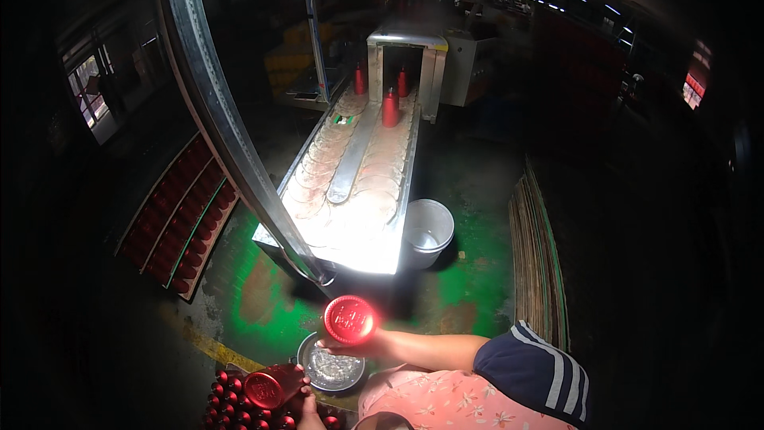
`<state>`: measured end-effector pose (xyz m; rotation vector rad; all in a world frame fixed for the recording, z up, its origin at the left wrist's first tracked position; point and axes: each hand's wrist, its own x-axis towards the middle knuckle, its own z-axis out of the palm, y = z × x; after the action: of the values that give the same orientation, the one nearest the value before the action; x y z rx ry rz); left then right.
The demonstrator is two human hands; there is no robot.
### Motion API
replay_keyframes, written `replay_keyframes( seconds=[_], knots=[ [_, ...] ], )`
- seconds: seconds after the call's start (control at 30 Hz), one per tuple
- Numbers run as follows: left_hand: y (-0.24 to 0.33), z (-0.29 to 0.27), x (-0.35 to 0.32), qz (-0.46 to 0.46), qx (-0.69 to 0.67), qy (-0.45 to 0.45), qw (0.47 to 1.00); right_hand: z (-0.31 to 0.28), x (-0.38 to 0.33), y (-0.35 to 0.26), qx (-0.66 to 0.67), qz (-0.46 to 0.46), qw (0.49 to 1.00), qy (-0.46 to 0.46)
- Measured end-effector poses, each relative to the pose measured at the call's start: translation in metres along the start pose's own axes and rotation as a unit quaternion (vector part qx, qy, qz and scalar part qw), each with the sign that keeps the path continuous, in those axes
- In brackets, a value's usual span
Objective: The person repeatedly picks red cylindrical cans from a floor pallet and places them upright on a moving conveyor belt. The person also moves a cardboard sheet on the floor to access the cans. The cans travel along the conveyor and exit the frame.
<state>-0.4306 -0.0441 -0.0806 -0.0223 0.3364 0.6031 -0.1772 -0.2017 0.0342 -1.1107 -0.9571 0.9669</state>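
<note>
My right hand (383,342) is closed around a shiny red bottle (350,320), its round embossed base turned up toward me. Lower and to the left, my left hand (305,404) grips a second, darker red bottle (267,388), lying tilted with its base also facing up. This one is just above a batch of packed red bottles (231,408) at the lower edge. Beneath the right-hand bottle sits a round metal basin (333,369) with something pale and glinting inside; I cannot make out what.
Ahead stands a brightly lit conveyor (348,163) carrying several upright red bottles (390,110) near a metal tunnel (408,36). A pale bucket (430,231) is by its right side. A metal post (208,80) rises at left, near racked red bottles (179,219). Stacked sheets (537,255) stand right.
</note>
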Motion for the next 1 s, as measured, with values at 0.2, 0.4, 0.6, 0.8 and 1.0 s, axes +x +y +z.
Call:
replay_keyframes(
  seconds=[0.2, 0.4, 0.6, 0.8, 1.0],
  knots=[
    [-0.065, 0.052, 0.016, 0.025, 0.144, -0.01, 0.989, -0.101, -0.079, -0.028, 0.282, 0.003, 0.959, 0.039],
    [-0.179, 0.111, 0.057, 0.002, 0.264, -0.026, 0.964, -0.22, -0.138, -0.058, 0.475, -0.11, 0.871, 0.06],
    [-0.302, 0.17, 0.124, -0.126, 0.186, -0.03, 0.974, -0.342, -0.205, -0.082, 0.71, -0.059, 0.701, 0.039],
    [-0.334, 0.221, 0.188, -0.107, 0.17, -0.065, 0.977, -0.405, -0.244, -0.05, 0.664, -0.036, 0.708, 0.237],
    [-0.348, 0.334, 0.265, 0.084, 0.467, -0.009, 0.88, -0.449, -0.271, -0.007, 0.712, -0.066, 0.625, 0.313]
  ],
)
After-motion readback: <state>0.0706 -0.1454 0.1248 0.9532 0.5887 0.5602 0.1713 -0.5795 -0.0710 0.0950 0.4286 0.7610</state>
